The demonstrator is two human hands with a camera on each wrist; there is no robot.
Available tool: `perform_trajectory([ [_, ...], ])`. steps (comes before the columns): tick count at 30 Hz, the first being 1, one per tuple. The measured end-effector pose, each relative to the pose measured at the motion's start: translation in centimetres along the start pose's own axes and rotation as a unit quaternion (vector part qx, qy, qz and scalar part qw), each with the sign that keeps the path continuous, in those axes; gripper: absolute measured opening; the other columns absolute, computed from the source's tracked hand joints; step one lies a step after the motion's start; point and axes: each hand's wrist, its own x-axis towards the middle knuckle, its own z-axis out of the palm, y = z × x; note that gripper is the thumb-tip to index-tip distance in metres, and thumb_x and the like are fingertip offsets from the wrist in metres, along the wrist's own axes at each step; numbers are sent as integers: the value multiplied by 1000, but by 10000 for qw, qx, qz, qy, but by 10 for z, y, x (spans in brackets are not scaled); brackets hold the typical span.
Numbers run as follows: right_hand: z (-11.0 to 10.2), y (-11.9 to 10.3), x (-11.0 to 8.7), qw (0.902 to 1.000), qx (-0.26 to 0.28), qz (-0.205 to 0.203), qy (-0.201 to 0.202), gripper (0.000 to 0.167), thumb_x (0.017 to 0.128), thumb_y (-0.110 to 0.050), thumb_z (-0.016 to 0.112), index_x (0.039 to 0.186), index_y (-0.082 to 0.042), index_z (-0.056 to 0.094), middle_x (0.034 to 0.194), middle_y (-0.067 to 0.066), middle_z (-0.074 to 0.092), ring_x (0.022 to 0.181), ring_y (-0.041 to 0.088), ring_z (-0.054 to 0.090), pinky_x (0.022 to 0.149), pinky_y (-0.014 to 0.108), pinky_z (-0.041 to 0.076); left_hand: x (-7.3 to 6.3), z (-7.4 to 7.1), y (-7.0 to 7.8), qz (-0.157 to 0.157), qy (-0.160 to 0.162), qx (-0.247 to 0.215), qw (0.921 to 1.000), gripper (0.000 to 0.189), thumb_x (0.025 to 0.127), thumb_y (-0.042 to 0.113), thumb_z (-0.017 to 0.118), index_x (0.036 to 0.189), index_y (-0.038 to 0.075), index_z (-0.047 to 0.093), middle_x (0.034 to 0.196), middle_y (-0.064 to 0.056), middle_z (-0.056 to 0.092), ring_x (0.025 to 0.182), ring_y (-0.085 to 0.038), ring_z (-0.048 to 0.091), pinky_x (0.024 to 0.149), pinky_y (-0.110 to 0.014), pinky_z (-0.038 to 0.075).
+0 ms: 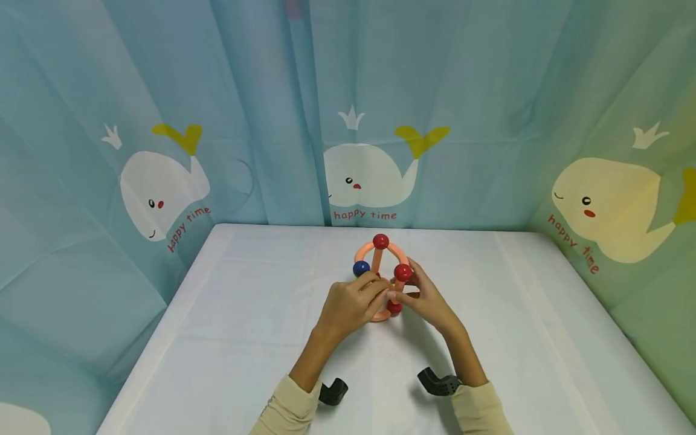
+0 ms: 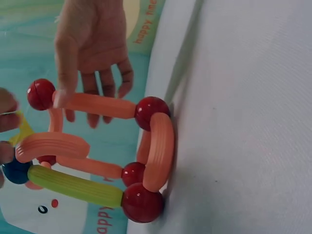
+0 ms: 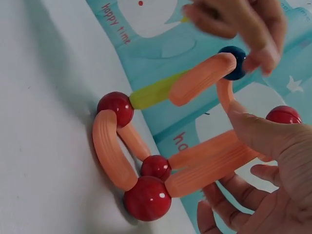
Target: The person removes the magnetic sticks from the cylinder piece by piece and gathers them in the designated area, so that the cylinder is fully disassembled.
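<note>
A frame toy of balls and rods stands on the table, with red balls, a blue ball, orange rods and a yellow-green rod. One curved orange rod meets the blue ball at one end; its other end looks free. My right hand holds an upright orange rod near its upper red ball, thumb in front and fingers behind. Beside the blue ball is my left hand, fingers parted and blurred in the right wrist view; whether a fingertip touches the ball is unclear.
The toy rests on a white-covered table. Behind and at the sides hangs a blue-green curtain with printed whales. Black wrist-worn devices sit just above the tabletop near both sleeves.
</note>
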Motion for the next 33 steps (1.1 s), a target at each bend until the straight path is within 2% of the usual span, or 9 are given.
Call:
perform_trajectory([
  [4,-1,4,-1,9992,-369,26,-123,82,85,-19,76,151,-12,29,124,21,58,114,37,58,88,50,54,3,-3,-4,-528,870,-151,9947,8,88,18,72,90,10,75,88,-1,64,55,-5,57,50,-11,44],
  [7,-3,8,-2,9962,-776,280,-287,78,84,-22,77,147,-9,33,120,22,61,112,39,59,91,53,51,2,-4,-9,-1138,1241,-414,9849,9,91,16,68,91,8,74,93,-4,62,69,-12,58,57,-17,47],
  [10,-3,12,-1,9908,-1150,543,-454,69,84,-21,77,140,-1,42,114,23,63,108,40,61,92,55,50,0,-5,-13,-1717,1132,-990,9736,14,94,19,65,99,9,73,106,-6,60,92,-18,56,70,-25,48],
  [14,3,15,0,9853,-1424,673,-662,48,84,-20,77,120,2,56,103,17,68,96,30,63,85,46,53,-6,-1,-18,-2299,703,-1895,9520,21,98,26,59,109,14,72,124,-7,55,111,-19,51,82,-31,48],
  [17,8,15,0,9836,-1530,628,-716,37,82,-19,79,107,1,62,95,12,70,87,21,60,78,37,52,-9,2,-21,-2540,532,-2414,9351,24,100,28,57,111,15,72,128,-8,53,116,-19,50,91,-33,50],
  [21,16,12,2,9835,-1645,530,-538,31,80,-15,80,99,3,63,83,9,68,75,18,54,67,29,47,-12,4,-25,-2676,508,-2817,9200,24,100,27,56,110,14,73,126,-6,54,116,-20,52,90,-36,51],
  [25,25,12,3,9812,-1794,696,-154,22,80,-10,79,92,1,65,73,6,63,69,16,52,61,25,45,-13,3,-28,-2642,481,-2899,9186,22,99,25,58,111,16,73,125,-4,56,117,-20,52,83,-39,49],
  [31,34,13,2,9779,-1756,1095,288,20,81,-8,78,95,1,67,71,7,60,68,18,52,61,26,45,-15,3,-30,-2431,265,-2712,9309,22,97,22,60,116,15,72,124,-3,59,117,-21,50,87,-38,49],
  [33,35,13,1,9784,-1689,1141,349,24,81,-7,77,101,2,67,69,8,59,67,19,52,60,27,44,-16,4,-31,-2360,217,-2651,9346,23,97,20,61,116,14,72,123,-3,61,116,-21,50,88,-39,49],
])
